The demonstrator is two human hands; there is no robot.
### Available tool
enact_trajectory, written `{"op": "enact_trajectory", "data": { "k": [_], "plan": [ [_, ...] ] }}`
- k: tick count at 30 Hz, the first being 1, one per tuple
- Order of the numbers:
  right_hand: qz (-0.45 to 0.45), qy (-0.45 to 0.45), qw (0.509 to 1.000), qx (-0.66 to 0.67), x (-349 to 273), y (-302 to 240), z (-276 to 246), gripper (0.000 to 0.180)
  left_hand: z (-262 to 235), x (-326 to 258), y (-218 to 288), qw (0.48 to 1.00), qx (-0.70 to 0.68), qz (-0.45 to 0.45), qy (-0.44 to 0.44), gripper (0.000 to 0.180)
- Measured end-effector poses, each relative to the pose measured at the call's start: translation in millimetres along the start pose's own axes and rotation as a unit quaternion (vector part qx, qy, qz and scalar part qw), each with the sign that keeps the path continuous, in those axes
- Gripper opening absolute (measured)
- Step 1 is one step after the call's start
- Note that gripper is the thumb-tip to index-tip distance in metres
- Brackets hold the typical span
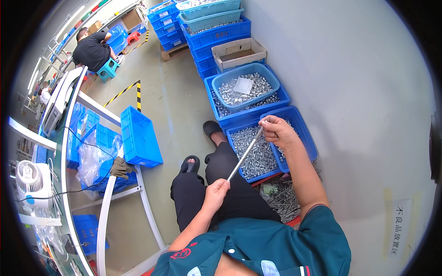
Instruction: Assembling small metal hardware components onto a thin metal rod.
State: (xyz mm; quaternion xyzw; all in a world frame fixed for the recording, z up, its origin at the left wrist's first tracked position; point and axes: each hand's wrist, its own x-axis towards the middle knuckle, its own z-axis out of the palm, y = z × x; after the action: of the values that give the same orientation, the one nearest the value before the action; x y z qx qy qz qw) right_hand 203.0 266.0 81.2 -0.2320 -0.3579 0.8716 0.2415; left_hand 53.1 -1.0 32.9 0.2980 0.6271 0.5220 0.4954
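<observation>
A long, thin silvery metal rod [246, 154] slants across above my lap. My left hand [216, 193] is closed around its near lower end. At the far upper end, my right hand [280, 132] pinches the rod between thumb and fingers; whether a small part is also held there I cannot tell. Below my right hand stands a blue bin [249, 178] full of small metal fasteners, with a second blue tray [309, 138] partly under the hand. Many long metal rods [282, 198] lie in a red-edged container beside my right thigh.
Farther along the wall are a light-blue basket [271, 73] of metal parts, a cardboard box [239, 54] and stacked blue crates [168, 27]. To my left are a white-framed workbench [108, 202], a blue crate [140, 138] and a fan [32, 181]. A person [94, 50] sits far left.
</observation>
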Motion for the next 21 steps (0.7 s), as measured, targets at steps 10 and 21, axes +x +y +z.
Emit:
{"op": "enact_trajectory", "data": {
  "k": [10, 21],
  "plan": [
    [0.097, -0.030, 0.992, -0.069, -9, 11, 12, 0.014, 2, 2, 0, 1.000, 0.020, 0.011, 0.014, 0.021],
    [0.095, 0.063, 0.988, 0.107, -5, 46, -17, 0.026, 0, 1, 6, 0.993, -0.094, -0.065, 0.009, 0.020]
  ]
}}
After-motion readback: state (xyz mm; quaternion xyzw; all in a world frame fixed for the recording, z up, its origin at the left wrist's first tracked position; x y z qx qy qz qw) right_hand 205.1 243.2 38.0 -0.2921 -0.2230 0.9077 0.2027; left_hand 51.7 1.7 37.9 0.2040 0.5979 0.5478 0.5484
